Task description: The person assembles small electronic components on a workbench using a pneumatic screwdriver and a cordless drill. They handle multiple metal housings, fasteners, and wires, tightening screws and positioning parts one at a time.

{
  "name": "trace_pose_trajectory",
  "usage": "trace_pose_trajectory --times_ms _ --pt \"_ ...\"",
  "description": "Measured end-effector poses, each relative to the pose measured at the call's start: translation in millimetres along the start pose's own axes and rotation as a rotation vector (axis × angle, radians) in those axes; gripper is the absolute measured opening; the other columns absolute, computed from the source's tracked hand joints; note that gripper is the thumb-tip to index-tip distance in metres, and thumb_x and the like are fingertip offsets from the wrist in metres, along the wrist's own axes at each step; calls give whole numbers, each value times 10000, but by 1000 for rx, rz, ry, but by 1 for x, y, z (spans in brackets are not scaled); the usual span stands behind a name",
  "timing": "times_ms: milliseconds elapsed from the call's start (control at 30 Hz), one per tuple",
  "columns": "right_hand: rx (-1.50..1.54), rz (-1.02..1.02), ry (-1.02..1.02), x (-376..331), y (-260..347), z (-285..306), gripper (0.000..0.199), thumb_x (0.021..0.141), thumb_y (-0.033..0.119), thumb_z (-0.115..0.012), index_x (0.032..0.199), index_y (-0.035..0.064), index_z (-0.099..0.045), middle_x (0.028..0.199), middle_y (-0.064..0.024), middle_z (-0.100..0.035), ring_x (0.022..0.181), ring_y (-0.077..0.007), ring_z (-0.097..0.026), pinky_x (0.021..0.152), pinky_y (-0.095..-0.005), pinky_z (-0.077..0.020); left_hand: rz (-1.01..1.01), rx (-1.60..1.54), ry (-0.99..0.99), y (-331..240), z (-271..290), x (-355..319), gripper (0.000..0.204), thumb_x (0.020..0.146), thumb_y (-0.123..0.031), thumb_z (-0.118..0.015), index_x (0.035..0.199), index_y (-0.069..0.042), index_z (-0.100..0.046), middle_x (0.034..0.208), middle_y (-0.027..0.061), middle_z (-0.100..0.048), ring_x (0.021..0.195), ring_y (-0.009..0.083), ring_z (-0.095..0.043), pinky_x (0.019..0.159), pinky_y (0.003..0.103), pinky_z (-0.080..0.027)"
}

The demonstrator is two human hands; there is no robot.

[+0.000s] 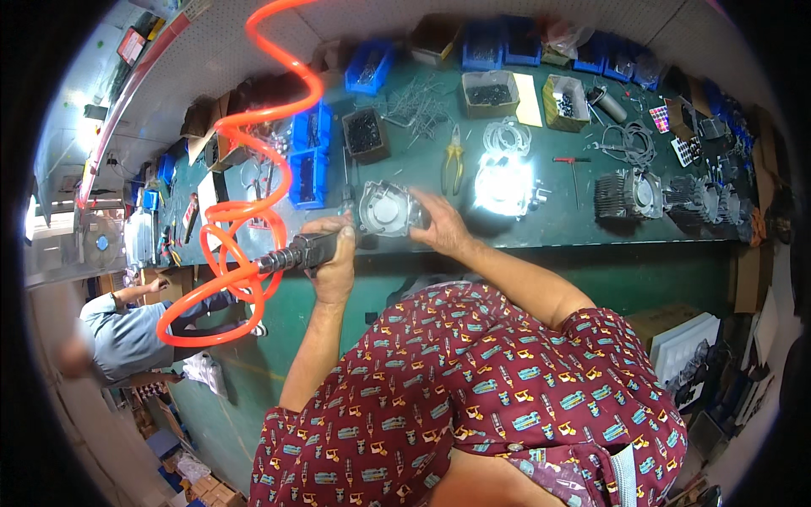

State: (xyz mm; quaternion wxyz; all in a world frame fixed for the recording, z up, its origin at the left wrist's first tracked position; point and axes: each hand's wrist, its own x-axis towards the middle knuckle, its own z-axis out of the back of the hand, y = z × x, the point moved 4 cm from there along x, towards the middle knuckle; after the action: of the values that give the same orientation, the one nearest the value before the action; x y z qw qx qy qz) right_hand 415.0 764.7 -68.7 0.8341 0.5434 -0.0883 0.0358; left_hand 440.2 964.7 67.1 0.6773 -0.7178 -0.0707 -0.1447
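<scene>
My left hand (334, 269) is wrapped round a dark air-powered tool (311, 251), whose near end joins a coiled orange air hose (285, 63). The tool points toward a round-faced cast metal housing (387, 211) near the front edge of the green workbench (541, 238). Against that housing's right side, my right hand (443, 225) grips with its fingers curled. Just beyond it lie yellow-handled pliers (454, 165). Another metal housing (503, 186) to the right is glaringly lit, so its detail is lost.
Finned metal housings (629, 194) line the right of the bench, beside a red T-handled tool (574, 160). Blue bins (309, 176) and boxes of small parts (490, 93) stand behind. At left, the hose loops in the air and another person (139, 334) sits.
</scene>
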Motion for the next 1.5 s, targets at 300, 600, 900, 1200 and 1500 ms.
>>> trace_pose_trajectory --times_ms 300,600,900,1200,1500 --pt "70 -32 52 10 -4 -4 816 762 239 -728 1497 52 -426 1393 -248 -540 1291 -410 -508 1115 -458 -408 -6 165 -88 -41 -1 16 274 852 -29 -723 1094 -14 -596 1075 112 -687 1005 183 -640 933 345 -511" --pt "53 -71 135 11 5 -3 914 764 260 -775 1526 12 -336 1463 -271 -468 1362 -409 -456 1164 -439 -359 108 -405 -182 -18 8 156 242 920 -60 -685 1130 -25 -569 1051 84 -641 972 193 -643 942 400 -541" --pt "7 -448 23 -51 1 32 720 868 334 -733 1446 -7 -475 1365 -267 -585 1241 -381 -600 1060 -422 -470 759 -733 -38 218 -51 263 128 914 -85 -711 929 -48 -590 837 54 -606 715 183 -578 674 386 -525" --pt "-366 -1355 -565 -393 -15 -7 444 788 296 -699 1121 2 -710 1020 -257 -699 948 -340 -707 818 -419 -555 993 -192 -79 385 -100 272 258 856 -140 -784 1010 -19 -615 904 95 -655 753 228 -625 648 412 -560" --pt "-90 -1533 -208 -603 -23 -120 364 898 360 -599 994 39 -739 900 -158 -738 723 -300 -715 724 -377 -591 1098 58 -58 354 -147 239 363 907 -300 -711 1136 -34 -616 1064 122 -671 853 290 -658 757 498 -568"
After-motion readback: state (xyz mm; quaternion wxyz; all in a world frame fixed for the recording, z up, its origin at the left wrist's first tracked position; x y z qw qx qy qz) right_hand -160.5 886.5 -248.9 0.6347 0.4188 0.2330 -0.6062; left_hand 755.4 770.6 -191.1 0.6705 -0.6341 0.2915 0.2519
